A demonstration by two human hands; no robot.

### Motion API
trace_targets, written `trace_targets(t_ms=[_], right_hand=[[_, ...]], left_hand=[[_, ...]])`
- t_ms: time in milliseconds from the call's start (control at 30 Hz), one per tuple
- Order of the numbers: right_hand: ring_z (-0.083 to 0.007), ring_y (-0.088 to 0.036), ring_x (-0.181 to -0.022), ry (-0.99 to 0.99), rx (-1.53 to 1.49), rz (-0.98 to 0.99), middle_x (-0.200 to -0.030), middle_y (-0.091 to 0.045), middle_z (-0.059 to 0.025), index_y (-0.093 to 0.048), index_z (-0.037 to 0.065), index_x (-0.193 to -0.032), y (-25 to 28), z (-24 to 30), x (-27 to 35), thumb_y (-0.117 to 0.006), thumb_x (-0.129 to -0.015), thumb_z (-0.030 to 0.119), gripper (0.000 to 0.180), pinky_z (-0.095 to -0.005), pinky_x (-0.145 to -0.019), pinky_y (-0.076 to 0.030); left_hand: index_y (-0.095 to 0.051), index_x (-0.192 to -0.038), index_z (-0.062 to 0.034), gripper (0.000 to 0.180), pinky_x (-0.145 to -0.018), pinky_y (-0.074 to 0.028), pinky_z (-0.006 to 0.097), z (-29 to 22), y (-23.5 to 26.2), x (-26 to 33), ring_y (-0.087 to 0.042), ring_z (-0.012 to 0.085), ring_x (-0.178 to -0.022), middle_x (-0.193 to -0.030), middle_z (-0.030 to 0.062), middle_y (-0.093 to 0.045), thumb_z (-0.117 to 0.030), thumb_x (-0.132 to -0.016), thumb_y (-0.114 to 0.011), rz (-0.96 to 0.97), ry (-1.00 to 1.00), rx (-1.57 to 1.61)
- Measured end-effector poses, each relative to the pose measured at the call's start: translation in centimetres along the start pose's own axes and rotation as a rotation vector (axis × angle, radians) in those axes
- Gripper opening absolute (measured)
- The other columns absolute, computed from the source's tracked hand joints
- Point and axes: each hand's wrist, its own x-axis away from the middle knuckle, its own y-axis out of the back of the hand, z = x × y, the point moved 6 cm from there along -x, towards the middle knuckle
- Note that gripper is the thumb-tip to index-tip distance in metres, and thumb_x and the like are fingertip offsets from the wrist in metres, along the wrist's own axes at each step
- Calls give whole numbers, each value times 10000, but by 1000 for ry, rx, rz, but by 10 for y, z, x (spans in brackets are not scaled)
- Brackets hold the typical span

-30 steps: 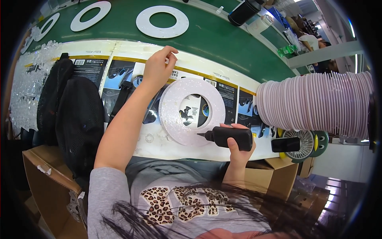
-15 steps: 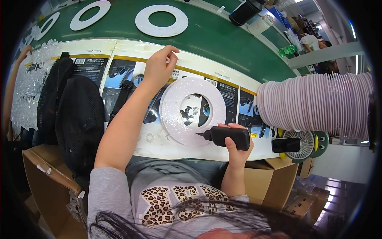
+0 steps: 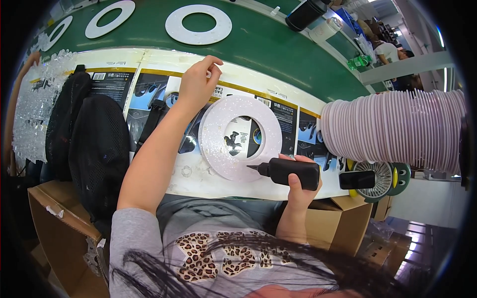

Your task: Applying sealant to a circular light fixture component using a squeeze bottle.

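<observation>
In my right hand (image 3: 301, 197) is a black squeeze bottle (image 3: 294, 174) with a thin pointed nozzle, held nearly flat. The nozzle tip points left, over the lower right part of a white speckled flat ring (image 3: 214, 144); whether it touches the ring I cannot tell. This ring seems thick, perhaps more than one layer, and lies on the printed sheet (image 3: 186, 181) before me. My left hand (image 3: 198, 82) hovers beyond the ring's upper left edge, fingers loosely bent, a gap between thumb and forefinger, nothing seen in it.
A long row of pale rings (image 3: 392, 131) lies at the right, beside a small fan (image 3: 380, 181) and a black phone-like slab (image 3: 357, 180). Loose rings (image 3: 198, 37) rest on the green belt (image 3: 258, 44). Black mesh bags (image 3: 99, 144), clear plastic pieces (image 3: 37, 119) and a cardboard box (image 3: 62, 218) are left.
My right hand and the bottle have shifted slightly right and a little down. The rings on the green belt have slid slightly left. My left hand has hardly moved.
</observation>
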Motion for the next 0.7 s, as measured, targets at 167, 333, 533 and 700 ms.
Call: trace_targets(t_ms=[167, 333, 533, 700], right_hand=[[-305, -669, -945, -6, -79, 74, -974, -670, -250, -566, -81, -1089, 4, 1, 6, -751, -752, 91, 421, -361, -857, -515], [-289, -671, -941, -32, -58, 159, -971, -677, -237, -571, -80, -1084, -2, 2, 10, -748, -758, 92, 408, -356, -865, -509], [-272, -665, -958, -53, -36, 207, -984, -681, -217, -579, -72, -1084, -7, 2, 11, -736, -780, 83, 375, -352, -871, -503], [-278, -661, -974, -64, -47, 236, -996, -677, -208, -578, -75, -1087, -10, 2, 12, -731, -785, 60, 364, -356, -875, -506]], left_hand=[[-603, -981, -45, 120, -669, -522, 327, -2, 0, 0, -642, 221, -712, -775, 94, -657, -97, -887, -548, 6, -26, -24], [-604, -1000, -37, 123, -652, -529, 294, -3, -1, 0, -652, 184, -695, -789, 91, -680, -82, -916, -526, 8, -49, -61], [-604, -1001, -38, 123, -657, -529, 292, -2, -1, 0, -652, 183, -697, -789, 94, -680, -81, -916, -527, 11, -35, -56], [-602, -1004, -39, 122, -660, -528, 290, -2, -1, 0, -656, 183, -703, -790, 94, -680, -76, -915, -527, 17, -39, -45]])
